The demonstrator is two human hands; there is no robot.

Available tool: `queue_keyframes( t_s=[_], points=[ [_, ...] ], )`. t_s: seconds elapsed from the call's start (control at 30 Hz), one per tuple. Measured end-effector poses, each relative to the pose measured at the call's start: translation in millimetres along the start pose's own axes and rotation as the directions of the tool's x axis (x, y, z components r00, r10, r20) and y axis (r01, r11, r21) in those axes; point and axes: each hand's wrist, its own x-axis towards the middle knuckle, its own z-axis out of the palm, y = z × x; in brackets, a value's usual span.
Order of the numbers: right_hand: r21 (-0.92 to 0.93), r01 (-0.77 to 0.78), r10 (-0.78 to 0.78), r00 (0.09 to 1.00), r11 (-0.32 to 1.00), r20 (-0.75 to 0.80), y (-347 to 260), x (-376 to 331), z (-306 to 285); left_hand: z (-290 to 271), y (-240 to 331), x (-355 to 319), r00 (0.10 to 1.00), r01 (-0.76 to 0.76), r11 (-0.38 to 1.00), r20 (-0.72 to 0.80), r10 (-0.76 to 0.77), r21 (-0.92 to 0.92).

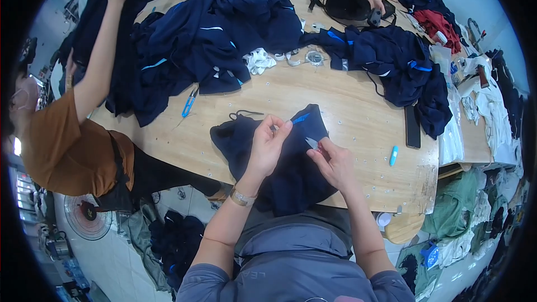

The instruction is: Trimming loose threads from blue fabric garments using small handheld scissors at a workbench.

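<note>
A dark navy garment [291, 168] with a blue stripe lies on the wooden table [341, 106] in front of me. My left hand [269, 144] pinches the fabric near the blue stripe and lifts it a little. My right hand [331, 161] holds small thread snips [311, 144], their metal tips pointing at the pinched cloth. A bracelet sits on my left wrist.
Heaps of navy garments [212, 39] cover the far table. Blue-handled snips [189, 103], a blue marker [394, 155], a black strip [413, 126] and white scraps [259, 60] lie about. A person in an orange top [61, 145] stands at left; another person's hands [376, 4] work at the far side.
</note>
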Motion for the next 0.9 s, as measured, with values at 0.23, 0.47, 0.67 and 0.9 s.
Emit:
queue_keyframes(
  t_s=[0.23,0.47,0.67,0.9],
  points=[
    [-0.056,0.048,-0.047,0.999,0.997,0.007,-2.3,3.6,1.7,2.6,1.7,-1.7,1.0,0.006,1.0,0.001,-0.006,0.013],
    [-0.114,0.066,-0.072,0.996,0.991,-0.051,-6.3,1.6,0.1,3.4,3.6,-6.0,1.0,-0.004,0.999,-0.018,0.005,0.039],
    [-0.164,0.108,-0.122,0.99,0.981,-0.077,-7.7,0.0,1.3,4.6,3.0,-7.3,0.999,-0.031,0.997,-0.032,0.034,0.064],
    [-0.196,0.105,-0.121,0.99,0.975,-0.072,-7.8,1.2,2.2,4.6,1.6,-5.7,0.997,-0.066,0.994,-0.024,0.069,0.085]
  ],
)
